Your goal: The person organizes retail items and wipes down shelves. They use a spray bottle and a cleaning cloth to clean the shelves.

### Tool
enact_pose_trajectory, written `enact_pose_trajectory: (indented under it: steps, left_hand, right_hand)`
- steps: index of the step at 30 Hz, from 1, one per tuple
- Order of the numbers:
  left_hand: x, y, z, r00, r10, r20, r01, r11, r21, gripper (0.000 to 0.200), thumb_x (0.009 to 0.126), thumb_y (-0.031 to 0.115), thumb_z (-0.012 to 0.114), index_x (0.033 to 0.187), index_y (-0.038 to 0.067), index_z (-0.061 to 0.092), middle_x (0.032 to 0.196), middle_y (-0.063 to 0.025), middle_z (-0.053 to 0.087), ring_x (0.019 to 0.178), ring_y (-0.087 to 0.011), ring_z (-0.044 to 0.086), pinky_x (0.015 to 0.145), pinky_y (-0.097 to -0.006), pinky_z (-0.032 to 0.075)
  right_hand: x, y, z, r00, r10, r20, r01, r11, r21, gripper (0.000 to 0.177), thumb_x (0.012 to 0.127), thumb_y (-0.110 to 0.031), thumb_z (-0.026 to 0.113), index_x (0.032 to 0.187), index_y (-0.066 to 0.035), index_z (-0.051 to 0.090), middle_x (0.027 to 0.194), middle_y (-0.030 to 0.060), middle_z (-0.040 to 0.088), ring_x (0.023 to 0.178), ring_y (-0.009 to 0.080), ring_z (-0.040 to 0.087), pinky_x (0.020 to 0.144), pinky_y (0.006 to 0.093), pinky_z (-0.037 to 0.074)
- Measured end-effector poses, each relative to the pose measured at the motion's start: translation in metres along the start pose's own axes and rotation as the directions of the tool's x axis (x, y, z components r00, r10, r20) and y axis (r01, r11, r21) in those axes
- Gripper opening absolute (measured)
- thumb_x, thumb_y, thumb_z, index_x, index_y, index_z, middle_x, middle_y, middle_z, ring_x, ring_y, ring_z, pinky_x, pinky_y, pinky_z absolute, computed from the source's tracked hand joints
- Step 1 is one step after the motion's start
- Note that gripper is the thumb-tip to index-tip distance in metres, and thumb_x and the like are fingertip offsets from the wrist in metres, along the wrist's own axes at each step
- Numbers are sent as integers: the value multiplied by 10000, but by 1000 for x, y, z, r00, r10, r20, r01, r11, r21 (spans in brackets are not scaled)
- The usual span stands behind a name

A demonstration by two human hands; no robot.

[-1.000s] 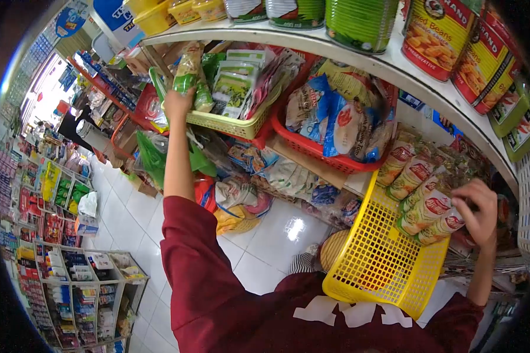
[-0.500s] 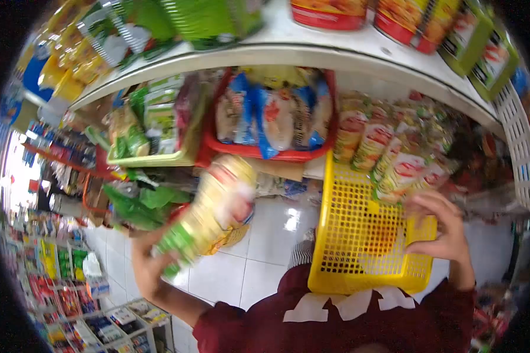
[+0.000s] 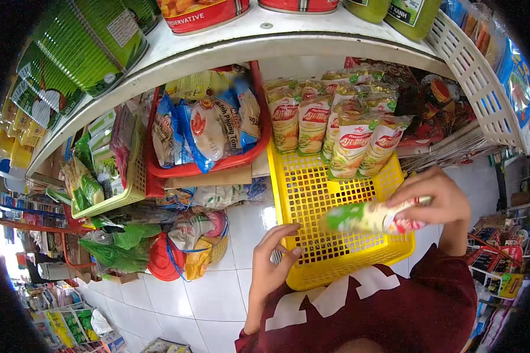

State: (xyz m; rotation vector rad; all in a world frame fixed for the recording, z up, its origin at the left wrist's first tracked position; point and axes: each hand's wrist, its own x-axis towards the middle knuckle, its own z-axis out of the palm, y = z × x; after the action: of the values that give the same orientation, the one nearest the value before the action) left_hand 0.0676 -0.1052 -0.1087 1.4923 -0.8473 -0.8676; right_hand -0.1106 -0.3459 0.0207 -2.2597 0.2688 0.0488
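My right hand is wrapped round a mayonnaise bottle with a green end and a red label. It holds the bottle sideways, low over the front right of a yellow plastic basket; the bottle is blurred by motion. Several more mayonnaise bottles in clear wrap stand upright in rows in the back of the basket and behind it. At the basket's left rim is my left hand, thumb and fingers apart, fingertips reaching over the rim with nothing between them.
A red basket of blue-and-clear packets sits left of the bottles, beside a pale green basket. Above runs a white shelf edge carrying cans. A white rack hangs at right. Bags lie below, over a tiled floor.
The mayonnaise bottle has passed from my left hand, out at the left, to my right hand over the basket. My left hand has come to the basket's left rim. The view has shifted right.
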Motion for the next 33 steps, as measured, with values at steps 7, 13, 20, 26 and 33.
enact_pose_trajectory:
  steps: [7,13,20,26,33]
  left_hand:
    - [4,-7,-4,1000,-19,-5,19,1000,-7,292,752,2,589,1043,15,580,987,-119,617,885,-185,596,668,-241,451]
    - [5,-9,3,999,-1,-51,7,995,104,258,759,24,602,1017,31,592,934,-101,635,865,-167,602,688,-255,422]
    - [11,-11,11,993,5,-119,11,991,135,222,773,18,590,995,5,591,917,-108,637,815,-157,601,736,-263,445]
    - [14,-9,9,990,-47,-134,64,990,124,214,784,23,576,995,-6,592,892,-116,642,796,-150,600,756,-261,446]
    - [12,-20,10,984,-124,-124,125,992,4,207,805,52,570,993,-31,588,876,-106,649,797,-131,599,764,-261,445]
  right_hand:
    - [8,54,6,936,168,-309,-251,934,-253,369,632,-133,683,981,-30,619,933,133,629,857,251,611,769,350,460]
    - [-16,61,5,834,342,-434,-387,922,-17,405,607,-84,675,1001,-29,596,1050,126,577,958,239,557,844,322,428]
    - [-3,95,14,761,-59,-646,-141,957,-254,299,625,13,625,919,-37,633,971,75,575,950,219,553,833,311,431]
    - [1,104,19,754,-77,-652,-103,967,-233,291,645,24,610,923,-55,645,993,73,575,968,235,537,850,321,417]
    - [-6,110,17,731,-58,-679,-210,929,-305,353,650,-4,604,1000,-50,609,1060,102,572,1047,266,501,917,350,365]
